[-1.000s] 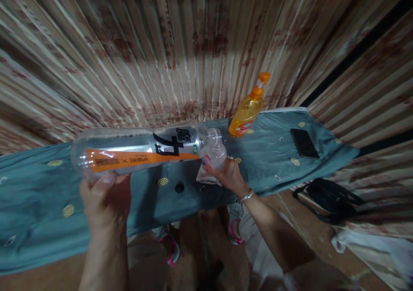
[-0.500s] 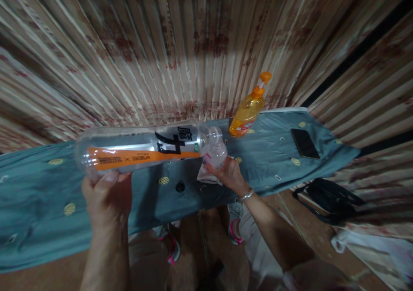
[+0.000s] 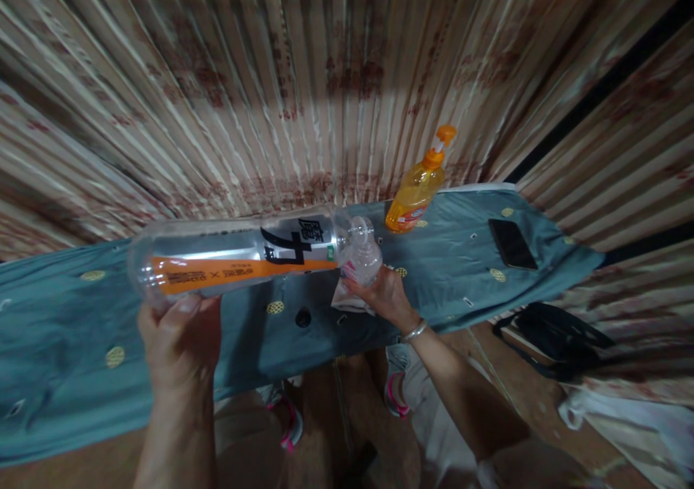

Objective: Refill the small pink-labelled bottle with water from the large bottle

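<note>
My left hand [image 3: 181,337] is wrapped round the base end of a large clear plastic bottle [image 3: 233,254] with a silver and orange label. The bottle lies nearly level in the air, its neck pointing right. That neck meets the mouth of a small clear plastic bottle [image 3: 363,257] with a pink mark. Closed round this smaller bottle is my right hand [image 3: 386,292], a bracelet at its wrist. A pale cloth [image 3: 350,299] shows beneath the small bottle. On the table just below lies a small black round cap [image 3: 303,318].
An orange pump bottle [image 3: 415,192] stands at the back of the teal-covered table [image 3: 178,395]. To the right lies a black phone [image 3: 512,243]. A black bag [image 3: 558,337] is on the floor. Pleated curtains [image 3: 303,77] hang close behind.
Both hands keep their grips, and the bottles stay mouth to mouth. The view has shifted very slightly; nothing else has visibly moved.
</note>
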`<state>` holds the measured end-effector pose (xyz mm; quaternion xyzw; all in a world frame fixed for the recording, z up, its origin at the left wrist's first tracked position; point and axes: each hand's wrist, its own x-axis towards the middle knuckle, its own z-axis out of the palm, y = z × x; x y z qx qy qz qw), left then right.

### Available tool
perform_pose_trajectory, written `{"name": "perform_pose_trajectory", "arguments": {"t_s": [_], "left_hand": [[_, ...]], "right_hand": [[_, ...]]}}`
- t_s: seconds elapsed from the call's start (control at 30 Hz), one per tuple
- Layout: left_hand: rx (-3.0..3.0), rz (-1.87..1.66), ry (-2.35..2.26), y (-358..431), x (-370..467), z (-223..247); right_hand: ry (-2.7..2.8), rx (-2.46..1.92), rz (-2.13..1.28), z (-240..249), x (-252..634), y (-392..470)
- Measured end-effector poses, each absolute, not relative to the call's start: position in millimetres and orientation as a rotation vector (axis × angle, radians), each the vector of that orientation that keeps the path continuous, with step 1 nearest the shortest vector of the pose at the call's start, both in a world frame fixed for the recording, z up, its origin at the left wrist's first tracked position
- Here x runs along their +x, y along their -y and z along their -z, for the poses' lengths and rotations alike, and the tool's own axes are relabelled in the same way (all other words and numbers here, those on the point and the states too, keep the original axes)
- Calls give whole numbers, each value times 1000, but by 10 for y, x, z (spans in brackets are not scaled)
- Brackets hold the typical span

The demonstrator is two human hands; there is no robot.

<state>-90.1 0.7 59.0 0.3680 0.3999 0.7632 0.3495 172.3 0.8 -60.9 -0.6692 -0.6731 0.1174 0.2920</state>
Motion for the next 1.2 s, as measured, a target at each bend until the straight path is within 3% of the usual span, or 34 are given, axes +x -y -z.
{"name": "perform_pose_trajectory", "arguments": {"t_s": [0.37,1.2], "left_hand": [[965,-1970,-1031,-4,-915,-601],[1004,-2000,-1036,3,-933,-582]], "right_hand": [[1654,-1779,-467,552,1723,-3],[1726,-1806,-329,636,1716,-9]]}}
